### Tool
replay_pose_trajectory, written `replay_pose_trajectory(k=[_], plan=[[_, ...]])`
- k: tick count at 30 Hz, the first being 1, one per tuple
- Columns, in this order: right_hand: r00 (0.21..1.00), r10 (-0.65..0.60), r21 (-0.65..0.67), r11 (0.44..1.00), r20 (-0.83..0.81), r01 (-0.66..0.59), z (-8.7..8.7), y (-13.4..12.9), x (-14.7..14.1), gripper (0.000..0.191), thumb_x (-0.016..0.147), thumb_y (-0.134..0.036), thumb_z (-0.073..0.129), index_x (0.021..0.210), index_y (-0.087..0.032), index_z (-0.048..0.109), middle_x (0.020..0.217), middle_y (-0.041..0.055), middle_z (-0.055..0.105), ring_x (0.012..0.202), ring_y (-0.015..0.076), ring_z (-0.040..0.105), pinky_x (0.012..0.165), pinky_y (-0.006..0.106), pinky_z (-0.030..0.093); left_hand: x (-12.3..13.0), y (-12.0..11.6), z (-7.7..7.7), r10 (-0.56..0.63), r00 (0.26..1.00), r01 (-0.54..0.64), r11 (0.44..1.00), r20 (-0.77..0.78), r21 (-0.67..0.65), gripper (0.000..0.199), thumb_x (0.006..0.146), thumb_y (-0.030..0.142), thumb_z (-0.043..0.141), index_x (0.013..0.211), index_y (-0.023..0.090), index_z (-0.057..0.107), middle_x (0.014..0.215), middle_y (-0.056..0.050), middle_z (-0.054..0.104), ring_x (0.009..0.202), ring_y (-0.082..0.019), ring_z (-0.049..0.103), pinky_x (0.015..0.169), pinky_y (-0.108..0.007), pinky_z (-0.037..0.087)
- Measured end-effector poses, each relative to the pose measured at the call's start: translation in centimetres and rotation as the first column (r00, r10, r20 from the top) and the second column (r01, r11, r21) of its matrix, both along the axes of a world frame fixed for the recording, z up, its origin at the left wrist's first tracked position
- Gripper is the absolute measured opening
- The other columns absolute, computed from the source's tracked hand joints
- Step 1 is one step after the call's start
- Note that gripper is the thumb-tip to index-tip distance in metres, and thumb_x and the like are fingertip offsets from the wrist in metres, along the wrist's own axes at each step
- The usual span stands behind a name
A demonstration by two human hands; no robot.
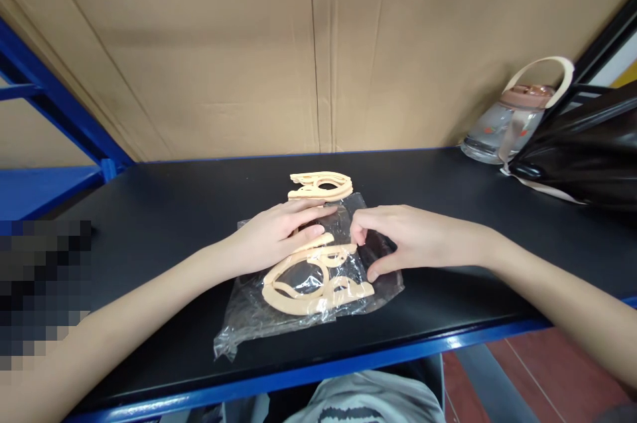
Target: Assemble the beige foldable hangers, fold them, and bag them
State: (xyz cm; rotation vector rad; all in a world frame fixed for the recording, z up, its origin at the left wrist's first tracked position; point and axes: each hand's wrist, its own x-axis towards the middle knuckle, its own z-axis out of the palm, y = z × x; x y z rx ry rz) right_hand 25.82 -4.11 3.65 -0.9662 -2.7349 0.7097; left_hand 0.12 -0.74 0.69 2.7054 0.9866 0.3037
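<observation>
A clear plastic bag [249,317] lies on the black tabletop with a cream folding clothes hanger [293,303] in it, folded up. My left hand [279,230] rests flat over the bag's upper left part, fingers stretched out to the right. Part of another cream piece shows beneath that hand. At the bag's right side is my right hand [388,237], its fingers bent and its thumb apart from them. Those fingertips are close to the hanger's right end; whether they pinch the film is unclear. Beyond the bag sits a second folded cream hanger [343,184], outside it.
A clear water bottle [512,121] with a pink lid and cream handle stands at the back right, beside a shiny black bag [587,151]. Cardboard [223,64] walls the back. The table's blue front edge [298,376] runs near my body.
</observation>
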Motion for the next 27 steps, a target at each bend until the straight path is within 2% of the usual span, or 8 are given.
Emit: replay_pose_trajectory(k=[3, 8, 11, 13, 18, 27], plan=[[1.000, 0.012, 0.086, 0.996, -0.023, -0.010, -0.8, -0.1, -0.9, 0.027, 0.078, -0.033, 0.073, 0.090, -0.020, 0.053, 0.088, -0.0019, 0.059, 0.079, 0.0143, 0.054, 0.068, 0.025, 0.038, 0.1, -0.1, 0.2, -0.006, 1.000, 0.006, 1.000, 0.004, -0.003, 0.047, 0.100, 0.048, 0.033, 0.144, 0.033, 0.039, 0.152, 0.003, 0.039, 0.138, -0.019, 0.037, 0.114, -0.037, 0.032], [0.997, 0.003, 0.079, 0.997, -0.075, 0.003, -1.0, 0.1, -0.9, 0.016, 0.085, -0.030, 0.066, 0.089, -0.020, 0.055, 0.088, -0.0020, 0.062, 0.079, 0.0130, 0.056, 0.069, 0.025, 0.040, 0.3, -0.2, 0.4, -0.004, 1.000, 0.004, 1.000, 0.001, -0.001, 0.048, 0.100, 0.048, 0.032, 0.144, 0.030, 0.040, 0.151, 0.002, 0.040, 0.137, -0.021, 0.038, 0.114, -0.037, 0.032], [0.998, -0.062, 0.170, 0.983, -0.026, 0.065, -0.8, 0.5, -0.4, 0.011, 0.088, -0.029, 0.062, 0.088, -0.019, 0.058, 0.087, -0.0007, 0.064, 0.079, 0.0144, 0.058, 0.070, 0.027, 0.040, 0.3, -0.2, 0.4, 0.005, 1.000, -0.005, 1.000, -0.009, 0.008, 0.048, 0.100, 0.049, 0.031, 0.144, 0.031, 0.040, 0.152, 0.002, 0.039, 0.138, -0.022, 0.037, 0.114, -0.040, 0.032], [0.997, -0.070, 0.235, 0.970, 0.028, 0.062, -0.8, 0.7, -0.2, 0.009, 0.090, -0.027, 0.060, 0.085, -0.019, 0.060, 0.086, 0.0004, 0.065, 0.081, 0.0160, 0.059, 0.073, 0.028, 0.041, 0.2, -0.2, 0.3, 0.016, 1.000, -0.016, 1.000, -0.022, 0.005, 0.048, 0.100, 0.049, 0.031, 0.143, 0.032, 0.040, 0.152, 0.002, 0.038, 0.138, -0.022, 0.036, 0.115, -0.041, 0.031], [1.000, -0.004, 0.201, 0.979, 0.022, 0.000, -1.6, 1.1, -0.6, 0.015, 0.093, -0.027, 0.056, 0.083, -0.019, 0.065, 0.087, 0.0009, 0.066, 0.085, 0.0161, 0.061, 0.076, 0.029, 0.043, 0.3, -0.3, 0.4, 0.041, 0.998, -0.042, 0.999, -0.041, -0.006, 0.049, 0.099, 0.050, 0.031, 0.144, 0.033, 0.039, 0.152, 0.002, 0.038, 0.139, -0.021, 0.036, 0.114, -0.042, 0.032], [0.995, 0.039, 0.274, 0.962, -0.094, -0.012, -2.8, 0.9, -1.4, 0.015, 0.092, -0.024, 0.057, 0.086, -0.019, 0.069, 0.085, 0.0017, 0.067, 0.082, 0.0151, 0.061, 0.075, 0.029, 0.044, 0.3, -0.3, 0.4, 0.013, 0.999, -0.013, 1.000, -0.033, 0.010, 0.049, 0.100, 0.050, 0.030, 0.145, 0.031, 0.038, 0.151, 0.002, 0.040, 0.138, -0.021, 0.036, 0.114, -0.040, 0.033]])
